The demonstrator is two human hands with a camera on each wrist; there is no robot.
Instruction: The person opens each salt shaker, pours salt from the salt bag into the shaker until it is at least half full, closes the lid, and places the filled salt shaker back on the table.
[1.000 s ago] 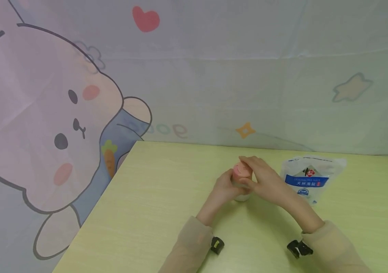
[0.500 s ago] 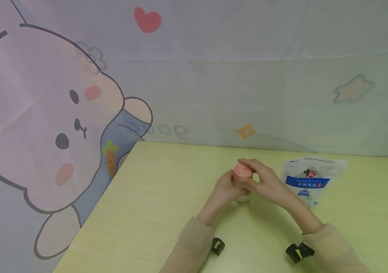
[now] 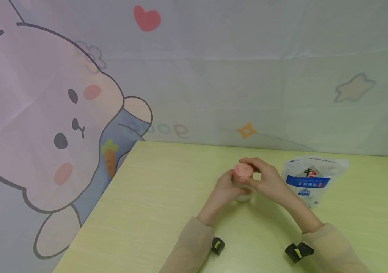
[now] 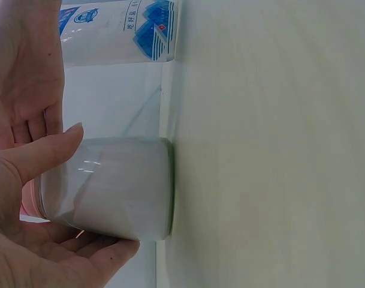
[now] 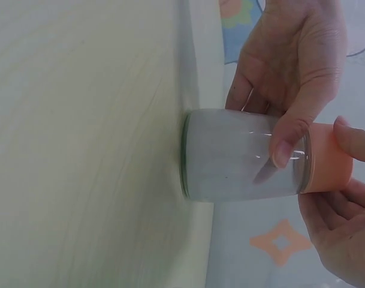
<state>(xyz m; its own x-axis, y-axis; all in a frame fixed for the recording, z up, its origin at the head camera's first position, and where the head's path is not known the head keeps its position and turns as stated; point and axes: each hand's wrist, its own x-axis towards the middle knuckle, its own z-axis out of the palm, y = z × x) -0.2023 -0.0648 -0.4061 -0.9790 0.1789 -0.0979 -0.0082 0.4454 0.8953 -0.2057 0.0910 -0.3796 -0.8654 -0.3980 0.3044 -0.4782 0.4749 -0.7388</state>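
Observation:
A clear glass jar (image 5: 230, 156) with whitish contents and a pink lid (image 3: 243, 170) stands upright on the table. My left hand (image 3: 226, 187) grips the jar's body, its thumb on one side and its fingers round the other. From the right, my right hand (image 3: 271, 184) holds the lid between thumb and fingers. In the right wrist view the lid sits on the jar's mouth. A white bag of sea salt (image 3: 308, 180) with a blue band stands on the table, just beyond my right forearm.
The pale yellow table (image 3: 146, 212) meets a cloth backdrop (image 3: 214, 76) along its far edge. A cartoon rabbit (image 3: 43, 125) is printed on that cloth. Black straps (image 3: 218, 246) hang by both sleeves.
My right hand's fingers have shifted slightly round the lid, and more of the lid's top shows. The left hand and jar stay where they were.

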